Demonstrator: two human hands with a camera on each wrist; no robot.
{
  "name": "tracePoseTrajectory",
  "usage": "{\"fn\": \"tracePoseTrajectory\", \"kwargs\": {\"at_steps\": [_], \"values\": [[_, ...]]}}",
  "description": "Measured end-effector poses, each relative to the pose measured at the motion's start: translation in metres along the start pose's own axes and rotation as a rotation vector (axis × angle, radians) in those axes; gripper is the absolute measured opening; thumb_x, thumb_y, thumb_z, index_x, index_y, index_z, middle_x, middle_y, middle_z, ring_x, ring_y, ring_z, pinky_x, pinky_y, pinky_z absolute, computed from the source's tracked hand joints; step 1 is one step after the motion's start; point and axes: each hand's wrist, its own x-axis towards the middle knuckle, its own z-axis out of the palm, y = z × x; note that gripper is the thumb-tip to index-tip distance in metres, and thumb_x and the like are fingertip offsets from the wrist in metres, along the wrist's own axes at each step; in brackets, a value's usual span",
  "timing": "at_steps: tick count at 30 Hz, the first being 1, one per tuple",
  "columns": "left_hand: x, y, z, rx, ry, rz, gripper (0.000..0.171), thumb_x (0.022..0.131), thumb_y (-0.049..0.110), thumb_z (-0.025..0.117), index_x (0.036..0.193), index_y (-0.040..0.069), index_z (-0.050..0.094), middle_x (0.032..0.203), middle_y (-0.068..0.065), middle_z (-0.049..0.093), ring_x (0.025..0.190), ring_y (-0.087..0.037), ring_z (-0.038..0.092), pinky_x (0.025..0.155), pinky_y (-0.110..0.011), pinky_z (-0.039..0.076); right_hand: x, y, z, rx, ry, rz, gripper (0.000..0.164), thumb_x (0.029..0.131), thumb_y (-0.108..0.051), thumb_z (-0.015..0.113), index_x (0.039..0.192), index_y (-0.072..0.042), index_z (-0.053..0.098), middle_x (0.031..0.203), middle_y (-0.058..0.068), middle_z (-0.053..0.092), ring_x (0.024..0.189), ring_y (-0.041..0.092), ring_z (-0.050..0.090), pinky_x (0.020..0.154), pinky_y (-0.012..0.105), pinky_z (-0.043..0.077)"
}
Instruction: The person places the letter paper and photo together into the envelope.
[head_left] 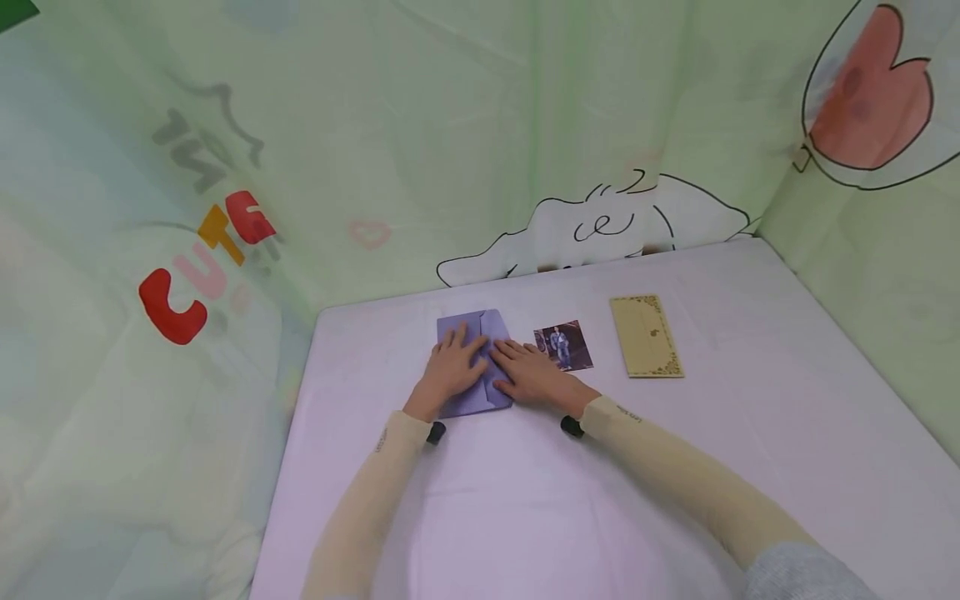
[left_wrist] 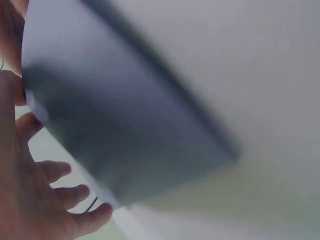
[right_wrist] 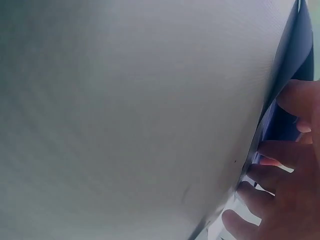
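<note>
A purple envelope [head_left: 468, 406] lies on the table with its flap on the right side, the crease running front to back. My left hand [head_left: 453, 367] rests on its body with the fingers spread. From the right, my right hand [head_left: 536, 377] lays its fingertips on the flap near the crease. In the left wrist view, the envelope [left_wrist: 130, 100] shows blurred and close, with the left fingers [left_wrist: 92, 217] along one edge. The right wrist view has the right thumb [right_wrist: 297, 97] against the purple paper and the other fingers extended beside it.
Just right of the hands lies a small photo [head_left: 566, 346] of a standing figure. Farther right is a gold envelope [head_left: 647, 337] with ornate corners. The pale table [head_left: 495, 517] meets a printed green curtain [head_left: 420, 142] at the back and sides.
</note>
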Motion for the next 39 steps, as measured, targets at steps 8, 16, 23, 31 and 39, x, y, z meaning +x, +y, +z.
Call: {"fn": "tracePoseTrajectory", "kwargs": {"at_steps": [8,16,23,31,39], "values": [[0.006,-0.009,-0.024,-0.013,-0.195,0.058,0.075,0.093,0.067,0.054,0.154,0.027,0.037,0.169,-0.017,0.013,0.152,-0.045,0.021,0.105,-0.064,0.043,0.000,0.001,0.002,0.007,-0.001,0.008,0.065,0.102,-0.038,0.053,0.153,-0.001,0.039,0.161,0.021,0.033,0.150,0.039,0.032,0.117,0.057,0.031],[0.009,-0.029,-0.031,-0.001,-0.303,0.186,0.100,0.074,0.072,0.075,0.151,0.026,0.032,0.168,-0.019,0.011,0.154,-0.038,0.021,0.112,-0.055,0.041,-0.001,-0.002,0.004,0.041,-0.042,0.024,0.067,0.102,-0.040,0.053,0.155,-0.002,0.035,0.164,0.019,0.028,0.152,0.038,0.027,0.119,0.058,0.028],[0.012,-0.033,-0.028,-0.005,-0.279,0.214,0.100,0.073,0.074,0.073,0.148,0.024,0.032,0.168,-0.020,0.011,0.154,-0.039,0.021,0.113,-0.054,0.040,0.000,0.000,0.001,0.051,-0.023,0.020,0.066,0.103,-0.039,0.054,0.154,-0.003,0.036,0.164,0.018,0.029,0.152,0.037,0.027,0.119,0.058,0.028],[0.012,-0.030,-0.029,0.013,-0.273,0.216,0.097,0.072,0.074,0.073,0.146,0.024,0.034,0.168,-0.020,0.011,0.153,-0.040,0.022,0.109,-0.054,0.044,-0.003,0.004,-0.003,0.126,0.018,0.017,0.065,0.100,-0.036,0.060,0.150,0.001,0.041,0.161,0.024,0.032,0.150,0.040,0.030,0.117,0.059,0.030],[0.010,-0.028,-0.034,0.009,-0.273,0.215,0.099,0.072,0.072,0.076,0.147,0.023,0.034,0.168,-0.020,0.012,0.152,-0.041,0.025,0.109,-0.055,0.044,-0.013,0.017,-0.010,0.186,0.075,0.055,0.065,0.100,-0.038,0.059,0.151,-0.001,0.041,0.160,0.024,0.034,0.148,0.041,0.034,0.119,0.056,0.030]]}}
